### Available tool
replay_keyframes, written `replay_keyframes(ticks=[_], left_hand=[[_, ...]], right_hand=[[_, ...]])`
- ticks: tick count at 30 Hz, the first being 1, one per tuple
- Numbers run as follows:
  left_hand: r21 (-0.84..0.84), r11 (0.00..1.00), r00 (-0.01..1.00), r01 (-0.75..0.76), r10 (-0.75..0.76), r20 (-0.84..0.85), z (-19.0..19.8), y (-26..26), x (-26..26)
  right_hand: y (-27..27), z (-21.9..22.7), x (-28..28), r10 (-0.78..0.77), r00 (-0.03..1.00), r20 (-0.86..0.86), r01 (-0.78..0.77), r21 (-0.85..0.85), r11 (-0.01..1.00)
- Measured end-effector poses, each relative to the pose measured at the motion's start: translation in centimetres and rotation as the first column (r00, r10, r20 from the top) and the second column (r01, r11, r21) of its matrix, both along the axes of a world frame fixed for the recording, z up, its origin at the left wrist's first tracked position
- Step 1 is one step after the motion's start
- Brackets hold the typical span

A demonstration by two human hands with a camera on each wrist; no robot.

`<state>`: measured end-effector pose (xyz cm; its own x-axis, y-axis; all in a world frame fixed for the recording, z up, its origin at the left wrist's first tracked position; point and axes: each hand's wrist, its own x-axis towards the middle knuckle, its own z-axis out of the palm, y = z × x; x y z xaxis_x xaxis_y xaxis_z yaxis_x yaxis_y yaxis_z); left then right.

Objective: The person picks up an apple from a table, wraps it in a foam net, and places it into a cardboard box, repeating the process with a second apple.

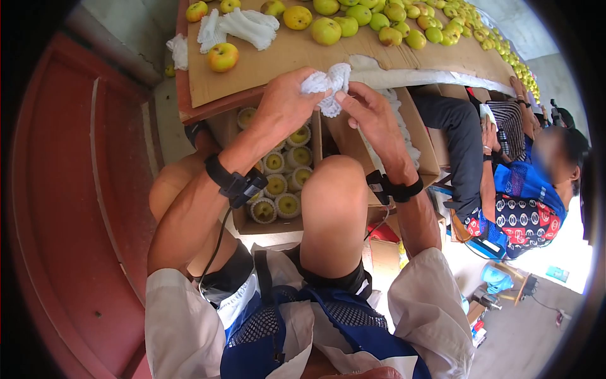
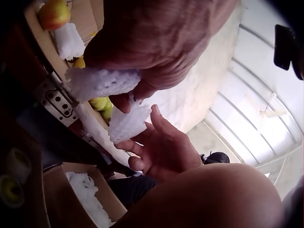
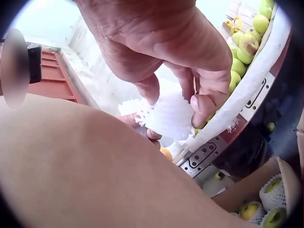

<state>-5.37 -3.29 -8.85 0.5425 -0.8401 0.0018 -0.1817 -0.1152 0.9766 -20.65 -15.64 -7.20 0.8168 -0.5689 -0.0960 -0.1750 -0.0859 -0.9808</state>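
Observation:
Above the front edge of the table, both hands hold white foam fruit netting (image 1: pixel 338 85) between them. My left hand (image 1: pixel 287 101) grips one bunched part of it. My right hand (image 1: pixel 379 120) pinches the other part between thumb and fingers. In the left wrist view the foam netting (image 2: pixel 128 123) spreads as two lobes, one at each hand. The right wrist view has the ribbed foam netting (image 3: pixel 171 116) between the thumb and fingertips, with no fruit showing inside. Close by on the cardboard, a red-yellow apple (image 1: pixel 223 57) lies near more foam nets (image 1: pixel 249 28).
Many green apples (image 1: pixel 360 14) cover the back of the cardboard-topped table (image 1: pixel 252 76). Below, a box holds netted apples (image 1: pixel 274 163); beside it, an open carton (image 1: pixel 429 158) contains white foam nets (image 1: pixel 404 120). Another person (image 1: pixel 524 196) sits at the right; a red door (image 1: pixel 69 189) stands left.

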Motion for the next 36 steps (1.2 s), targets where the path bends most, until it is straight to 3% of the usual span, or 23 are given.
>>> replay_keyframes(ticks=[2, 5, 8, 11, 13, 17, 20, 29, 36], left_hand=[[-0.008, 1.0, 1.0, 0.016, -0.017, -0.016, 0.1, 0.0, -0.1], [-0.062, 0.998, 0.995, 0.009, -0.015, -0.103, 0.4, 0.0, 0.0], [0.067, 0.998, 0.989, -0.011, 0.021, -0.144, 1.7, 0.5, 0.3], [-0.039, 0.999, 0.985, -0.039, 0.032, -0.169, 0.3, 0.2, 0.7], [-0.018, 0.999, 0.986, -0.031, 0.028, -0.167, 0.2, 0.3, 0.9], [-0.026, 0.999, 0.975, -0.027, 0.02, -0.222, 0.2, 0.3, 0.8], [-0.079, 0.996, 0.98, -0.03, 0.014, -0.197, 0.1, 0.3, 0.7], [-0.008, 1.0, 0.982, 0.013, -0.014, -0.19, 1.9, 0.8, 0.7], [0.023, 0.999, 0.983, 0.028, -0.024, -0.184, 2.2, 0.9, 0.8]], right_hand=[[-0.7, -0.5, -0.1, 0.015, 1.0, -0.017, -0.013, 0.082, 0.997], [-1.4, -1.3, -0.5, -0.102, 0.992, 0.076, 0.07, 0.337, 0.939], [-2.5, -1.9, -0.7, -0.165, 0.969, 0.185, 0.05, 0.507, 0.86], [-3.5, -2.3, -1.1, -0.149, 0.931, 0.334, -0.121, 0.665, 0.737], [-3.8, -2.8, -1.3, -0.134, 0.904, 0.405, -0.222, 0.716, 0.661], [-1.9, -0.1, -0.8, -0.122, 0.883, 0.453, -0.302, 0.748, 0.591], [-2.2, -1.3, -0.5, -0.083, 0.892, 0.444, -0.277, 0.683, 0.676], [-1.5, -1.0, -0.6, -0.005, 0.948, 0.319, -0.172, 0.525, 0.833], [-2.7, -1.9, -0.5, -0.068, 0.853, 0.517, -0.399, 0.732, 0.553]])
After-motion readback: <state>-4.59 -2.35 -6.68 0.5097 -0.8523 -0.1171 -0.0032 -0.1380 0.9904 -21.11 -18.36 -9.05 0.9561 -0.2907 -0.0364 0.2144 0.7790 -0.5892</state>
